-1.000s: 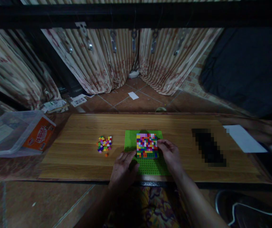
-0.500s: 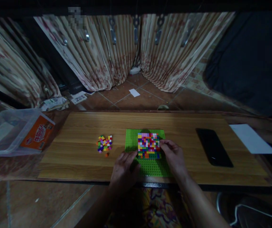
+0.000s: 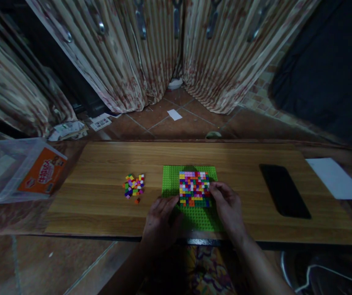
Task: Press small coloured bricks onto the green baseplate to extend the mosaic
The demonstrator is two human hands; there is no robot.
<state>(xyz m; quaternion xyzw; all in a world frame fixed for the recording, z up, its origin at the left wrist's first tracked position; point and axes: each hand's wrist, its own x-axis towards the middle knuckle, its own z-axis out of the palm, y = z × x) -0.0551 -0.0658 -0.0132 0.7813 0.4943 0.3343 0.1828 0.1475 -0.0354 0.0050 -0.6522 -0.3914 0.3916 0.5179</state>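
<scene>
A patch of many-coloured toy bricks point(image 3: 194, 188) sits on a green studded baseplate point(image 3: 200, 219). My left hand point(image 3: 161, 215) lies over the baseplate's left side, its fingertips held against the lower left edge of the brick patch. On the opposite side my right hand point(image 3: 226, 200) has its thumb and index finger bent together at the patch's right edge. The patch is gripped from both sides; whether a loose brick sits in the right fingertips is too small to tell. A pile of loose bricks point(image 3: 134, 185) lies left of the baseplate, with an orange brick point(image 3: 137, 200) just below it.
The wooden table point(image 3: 102, 213) carries a black phone-like slab point(image 3: 285, 191) on the right. White paper point(image 3: 337, 178) lies beyond the right edge. A clear plastic box point(image 3: 6, 168) with an orange label stands at the left. Striped curtains point(image 3: 151, 61) hang behind.
The view has tilted slightly downward and come a little closer. Both hands keep their places at the sides of the brick patch, with barely any movement of the fingers.
</scene>
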